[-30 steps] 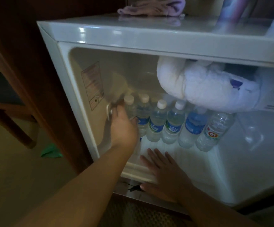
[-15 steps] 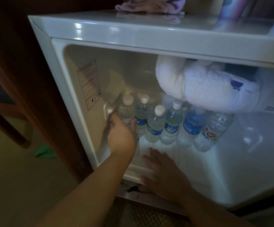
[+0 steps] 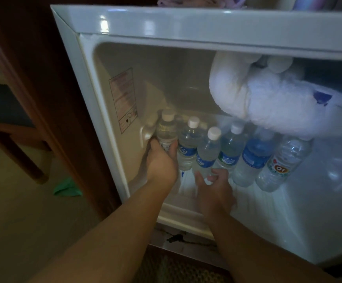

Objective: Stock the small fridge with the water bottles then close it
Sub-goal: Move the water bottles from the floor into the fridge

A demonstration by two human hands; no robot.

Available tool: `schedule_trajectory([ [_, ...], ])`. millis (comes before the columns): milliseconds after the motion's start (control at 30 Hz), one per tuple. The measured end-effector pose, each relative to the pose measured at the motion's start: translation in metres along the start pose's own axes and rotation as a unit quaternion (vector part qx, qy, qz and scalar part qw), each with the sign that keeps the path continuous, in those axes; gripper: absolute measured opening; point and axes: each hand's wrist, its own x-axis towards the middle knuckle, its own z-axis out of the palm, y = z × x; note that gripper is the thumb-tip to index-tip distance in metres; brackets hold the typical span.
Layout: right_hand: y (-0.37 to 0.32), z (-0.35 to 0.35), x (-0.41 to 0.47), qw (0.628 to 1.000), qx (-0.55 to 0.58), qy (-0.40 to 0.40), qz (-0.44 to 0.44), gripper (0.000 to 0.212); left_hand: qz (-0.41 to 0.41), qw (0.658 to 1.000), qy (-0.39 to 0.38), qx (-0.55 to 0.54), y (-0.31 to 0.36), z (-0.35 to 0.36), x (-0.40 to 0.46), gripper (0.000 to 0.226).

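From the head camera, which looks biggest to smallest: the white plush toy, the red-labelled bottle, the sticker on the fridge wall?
1. white plush toy
2. sticker and red-labelled bottle: they look alike in size, so no ranking.

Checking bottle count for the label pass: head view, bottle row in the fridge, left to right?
Clear-label bottle gripped by left hand → blue-label bottle → blue-label bottle, right hand at its base → blue-label bottle → bottle with wide blue label → red-logo bottle.

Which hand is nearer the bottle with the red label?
Right. The right hand is a few bottles left of the red-label bottle; the left hand grips the far-left bottle.
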Motion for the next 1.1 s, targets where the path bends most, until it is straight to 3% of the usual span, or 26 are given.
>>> schedule_trajectory([
  [200,0.005,0.009,0.005,0.999,-0.039,0.014,-0.012,0.048,-0.011,1.000,-0.007,-0.011,-0.002,0.004,0.000,0.052],
  [333,0.002,0.008,0.006,1.000,-0.018,0.019,-0.002,0.063,-0.023,0.999,-0.001,0.044,0.008,0.000,-0.018,0.064],
  [533,-0.007,0.000,0.013,0.997,-0.066,-0.033,0.014,0.065,-0.055,0.997,-0.035,0.042,0.008,0.002,-0.026,0.071],
  [800,-0.012,-0.017,0.010,0.994,-0.089,-0.044,-0.053,0.044,-0.126,0.988,-0.087,0.007,0.006,-0.011,-0.010,0.069],
  [967,-0.020,-0.028,0.010,0.995,-0.076,-0.029,-0.065,0.045,-0.103,0.982,-0.150,0.042,0.013,-0.036,-0.031,0.035],
  [1033,-0.024,-0.031,0.009,0.994,-0.074,-0.020,-0.080,0.044,-0.062,0.987,-0.132,0.065,0.005,-0.042,-0.037,0.010],
  [1100,-0.027,-0.032,0.009,0.993,-0.076,-0.010,-0.091,0.043,-0.043,0.988,-0.129,0.068,-0.005,-0.045,-0.040,0.020],
])
